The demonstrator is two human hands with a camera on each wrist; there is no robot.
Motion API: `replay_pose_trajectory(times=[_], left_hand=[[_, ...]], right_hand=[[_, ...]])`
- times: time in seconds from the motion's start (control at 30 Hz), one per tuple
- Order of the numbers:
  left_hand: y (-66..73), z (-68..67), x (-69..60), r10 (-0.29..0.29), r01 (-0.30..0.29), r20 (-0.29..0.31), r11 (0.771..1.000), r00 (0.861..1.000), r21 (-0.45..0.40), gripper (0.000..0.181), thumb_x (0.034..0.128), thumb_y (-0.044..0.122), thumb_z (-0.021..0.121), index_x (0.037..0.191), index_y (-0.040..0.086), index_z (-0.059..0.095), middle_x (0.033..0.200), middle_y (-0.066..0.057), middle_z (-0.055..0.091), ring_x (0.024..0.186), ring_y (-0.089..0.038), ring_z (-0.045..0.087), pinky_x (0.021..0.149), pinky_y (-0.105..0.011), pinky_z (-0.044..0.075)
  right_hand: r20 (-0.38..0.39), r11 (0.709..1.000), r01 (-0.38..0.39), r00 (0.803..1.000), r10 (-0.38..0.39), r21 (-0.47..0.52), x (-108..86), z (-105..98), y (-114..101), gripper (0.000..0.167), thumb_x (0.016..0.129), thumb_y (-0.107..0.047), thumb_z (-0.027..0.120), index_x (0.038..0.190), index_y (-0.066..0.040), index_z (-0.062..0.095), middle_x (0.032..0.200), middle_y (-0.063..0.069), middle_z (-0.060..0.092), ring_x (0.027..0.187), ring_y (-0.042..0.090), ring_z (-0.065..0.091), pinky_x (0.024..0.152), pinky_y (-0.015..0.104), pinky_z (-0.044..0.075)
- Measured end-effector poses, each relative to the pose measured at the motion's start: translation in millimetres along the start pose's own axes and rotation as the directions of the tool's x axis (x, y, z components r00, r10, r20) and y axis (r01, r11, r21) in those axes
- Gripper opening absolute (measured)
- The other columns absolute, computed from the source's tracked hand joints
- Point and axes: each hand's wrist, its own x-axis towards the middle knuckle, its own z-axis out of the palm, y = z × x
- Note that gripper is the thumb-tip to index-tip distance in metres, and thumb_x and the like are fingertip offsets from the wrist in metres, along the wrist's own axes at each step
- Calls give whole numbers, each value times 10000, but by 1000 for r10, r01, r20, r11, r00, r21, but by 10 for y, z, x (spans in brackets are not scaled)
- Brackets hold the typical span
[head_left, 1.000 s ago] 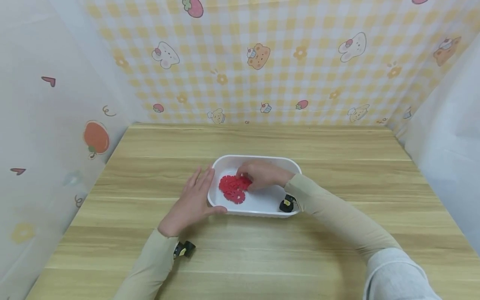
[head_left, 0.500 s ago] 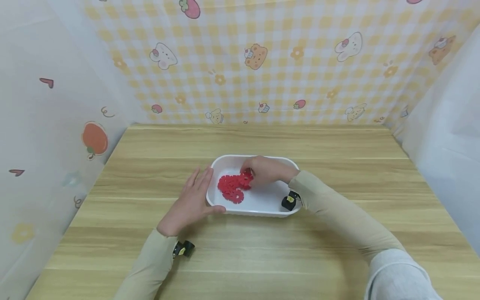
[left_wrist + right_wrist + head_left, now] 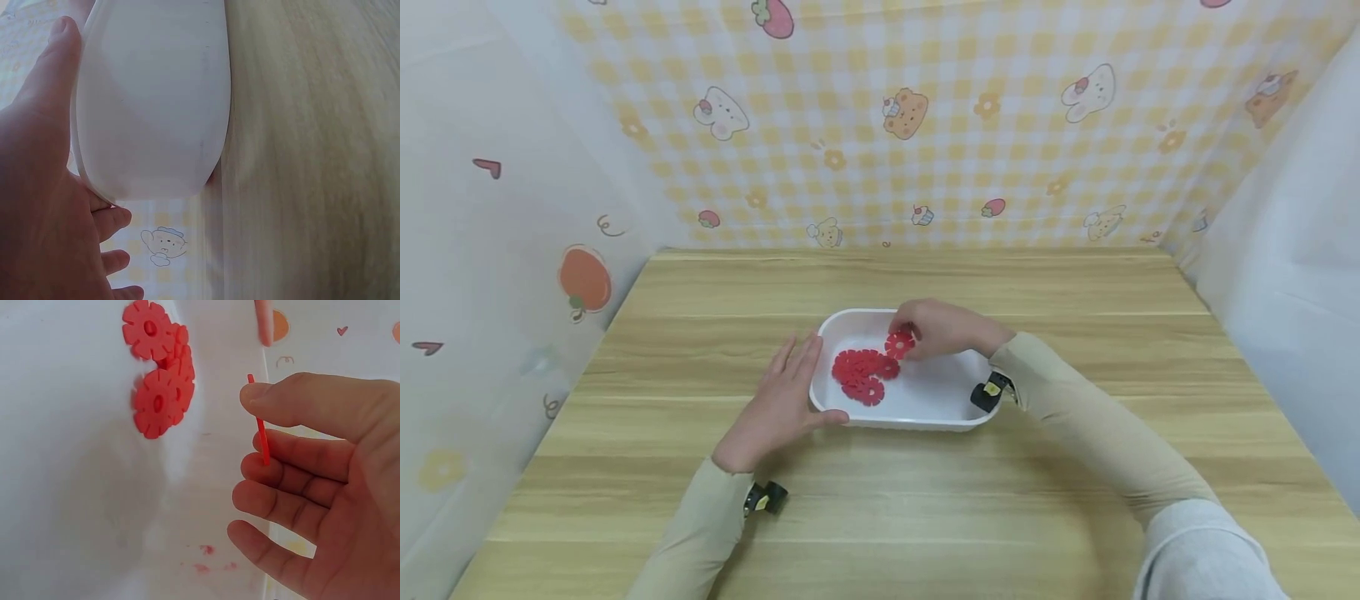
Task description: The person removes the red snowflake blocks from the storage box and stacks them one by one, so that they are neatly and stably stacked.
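Right wrist: red disc between thumb and fingers of right grip

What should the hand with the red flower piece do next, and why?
Probably the right hand should lift the red flower piece clear of the white tray, because it pinches that piece apart from the pile, and the left hand touches the tray's end.

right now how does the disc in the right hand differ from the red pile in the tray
The held disc is a single piece; the pile is several overlapping discs. The held disc is pinched by the right hand; the pile lies in the white tray. Both are red with notched edges.
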Motion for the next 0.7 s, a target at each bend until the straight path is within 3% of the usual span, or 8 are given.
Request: replay_pose_trajectory(times=[0.43,0.7], left_hand=[[4,-2,7,7,-7,-8,1000,1000,3,1147,709,528,778,1529,50,134,1590,-136,172,1455,-397,70,1153,-583,172],[2,-2,5,9,-9,-10,1000,1000,2,1154,707,528,781,1531,55,126,1595,-132,155,1452,-399,66,1115,-613,239]], right_hand=[[-60,999,-50,997,51,21,-247,-127,134,361,806,-205,756,1138,-100,662,1007,16,628,877,180,540,773,292,496],[-116,996,-81,990,85,41,-432,-195,252,395,797,-189,761,1158,-73,652,1022,34,641,861,189,536,754,300,496]])
